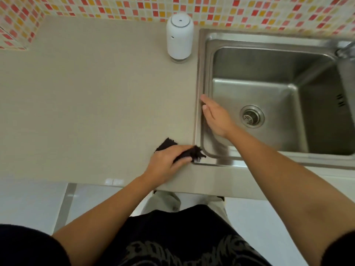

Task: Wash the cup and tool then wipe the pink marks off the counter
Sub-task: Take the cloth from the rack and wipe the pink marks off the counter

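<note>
Two hands: left hand, right hand; one dark cloth; one sink

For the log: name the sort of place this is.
Likely a home kitchen: a stainless steel sink set in a beige counter, with a red, orange and white mosaic tile wall behind.

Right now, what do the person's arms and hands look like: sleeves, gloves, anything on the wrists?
Both the left hand and the right hand are bare: no gloves, rings or watch showing. The forearms are uncovered. The black left sleeve and right sleeve are short, ending above the elbows.
</note>
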Available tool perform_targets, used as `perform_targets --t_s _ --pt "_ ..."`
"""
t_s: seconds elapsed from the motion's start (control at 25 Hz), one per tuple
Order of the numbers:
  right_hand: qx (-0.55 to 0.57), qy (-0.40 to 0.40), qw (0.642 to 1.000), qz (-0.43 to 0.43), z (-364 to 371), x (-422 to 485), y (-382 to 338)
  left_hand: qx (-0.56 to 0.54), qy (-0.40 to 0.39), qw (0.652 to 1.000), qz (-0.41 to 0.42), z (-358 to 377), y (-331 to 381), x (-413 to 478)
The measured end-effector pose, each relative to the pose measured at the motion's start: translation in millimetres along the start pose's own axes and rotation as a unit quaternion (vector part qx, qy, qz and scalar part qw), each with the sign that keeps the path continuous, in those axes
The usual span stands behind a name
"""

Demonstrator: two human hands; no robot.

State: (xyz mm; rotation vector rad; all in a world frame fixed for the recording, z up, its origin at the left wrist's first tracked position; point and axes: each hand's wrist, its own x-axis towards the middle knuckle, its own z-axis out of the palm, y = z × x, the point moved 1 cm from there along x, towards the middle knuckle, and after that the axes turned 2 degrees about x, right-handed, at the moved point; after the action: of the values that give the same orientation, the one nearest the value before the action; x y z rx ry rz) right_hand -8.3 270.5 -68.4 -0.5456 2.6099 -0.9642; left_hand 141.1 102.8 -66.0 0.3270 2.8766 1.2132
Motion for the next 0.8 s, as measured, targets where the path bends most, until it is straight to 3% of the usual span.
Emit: perform_targets --t_s 0.12,0.2,0.24,0.4,0.52,0.6,0.72,0.8 --pt "0.078 0.051 0.995 0.031 -37.5 -18.5 19.9 -0.26 0.068 0.943 -0.195 -2.1 43.8 41.6" --pt "0.129 0.05 0.99 0.038 -69.7 -27.9 35.3 -0.355 0.091 0.899 -0.239 2.1 75.4 73.2" --pt "0.179 0.045 0.982 0.043 -87.0 -33.1 40.9 -0.365 0.078 0.894 -0.247 3.2 92.6 87.8" --pt "0.357 -0.02 0.93 0.081 -147.9 -52.6 45.4 -0.219 0.018 0.954 -0.205 9.6 137.8 137.9" --pt "0.478 -0.063 0.864 0.143 -190.0 -65.2 51.1 -0.004 0.013 0.998 -0.059 15.2 176.3 170.5" --pt "0.485 -0.067 0.861 0.135 -214.0 -71.3 57.0 0.077 -0.014 0.995 0.056 17.6 204.4 186.2" --pt "0.487 -0.043 0.867 0.092 -242.4 -77.6 63.2 0.074 -0.024 0.989 0.127 19.1 228.2 201.4" --pt "0.523 -0.024 0.849 0.069 -259.7 -79.3 64.3 -0.03 -0.009 0.994 0.109 23.6 236.5 207.8"
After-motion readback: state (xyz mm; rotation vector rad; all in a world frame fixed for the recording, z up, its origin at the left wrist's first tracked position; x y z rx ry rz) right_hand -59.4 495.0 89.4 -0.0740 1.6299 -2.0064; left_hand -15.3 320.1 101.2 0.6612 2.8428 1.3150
